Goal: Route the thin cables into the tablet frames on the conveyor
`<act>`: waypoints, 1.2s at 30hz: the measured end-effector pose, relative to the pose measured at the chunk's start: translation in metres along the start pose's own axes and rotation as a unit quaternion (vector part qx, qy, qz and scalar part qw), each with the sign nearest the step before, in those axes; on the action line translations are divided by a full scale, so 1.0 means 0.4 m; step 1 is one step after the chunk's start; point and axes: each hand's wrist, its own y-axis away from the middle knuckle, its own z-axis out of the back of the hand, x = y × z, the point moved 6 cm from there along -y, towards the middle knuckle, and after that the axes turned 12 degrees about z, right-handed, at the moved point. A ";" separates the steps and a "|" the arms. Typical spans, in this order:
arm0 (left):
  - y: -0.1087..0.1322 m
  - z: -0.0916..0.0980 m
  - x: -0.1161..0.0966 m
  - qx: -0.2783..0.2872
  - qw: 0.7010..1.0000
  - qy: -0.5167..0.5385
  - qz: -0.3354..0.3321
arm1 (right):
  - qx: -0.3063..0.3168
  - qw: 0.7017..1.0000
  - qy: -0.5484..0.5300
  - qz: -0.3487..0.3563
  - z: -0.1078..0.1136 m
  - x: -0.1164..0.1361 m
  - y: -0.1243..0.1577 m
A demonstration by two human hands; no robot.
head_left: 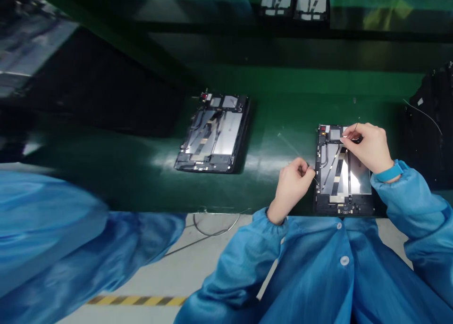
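Observation:
An open tablet chassis (343, 170) lies on the green conveyor belt (276, 88), its silver panels and flat ribbon strips exposed. My right hand (366, 147) rests over the chassis's upper right corner, pinching a thin black wire (356, 127) between finger and thumb. My left hand (295, 182) sits at the chassis's left edge, fingertips pinched on a fine, pale wire (293, 149) that runs up and left across the belt. Where that wire ends under my fingers is hidden.
A second open chassis (212, 135) lies on the belt to the left. Several more stand far up the belt. A black object (428, 126) trailing a wire sits at the right. A co-worker's blue sleeve (71, 234) fills the lower left, above a grey floor (170, 277).

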 end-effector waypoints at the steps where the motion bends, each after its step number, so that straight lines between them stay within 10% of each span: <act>1: -0.004 0.011 -0.013 -0.037 0.999 -0.029 -0.012 | 0.003 1.000 0.008 -0.005 -0.002 -0.002 -0.010; 5: -0.038 0.026 -0.067 -0.077 0.993 -0.061 -0.066 | 0.023 0.998 0.057 0.015 -0.021 0.013 -0.055; 12: -0.148 -0.011 -0.123 0.065 0.993 0.017 -0.094 | 0.063 0.992 0.102 0.041 -0.017 0.051 -0.030; 22: -0.192 -0.019 -0.124 0.305 0.946 0.105 -0.028 | -0.020 0.991 -0.123 -0.042 -0.014 -0.032 0.054; 36: -0.176 -0.028 -0.115 0.252 0.959 0.127 -0.028 | -0.042 0.984 -0.157 -0.073 -0.042 -0.053 0.068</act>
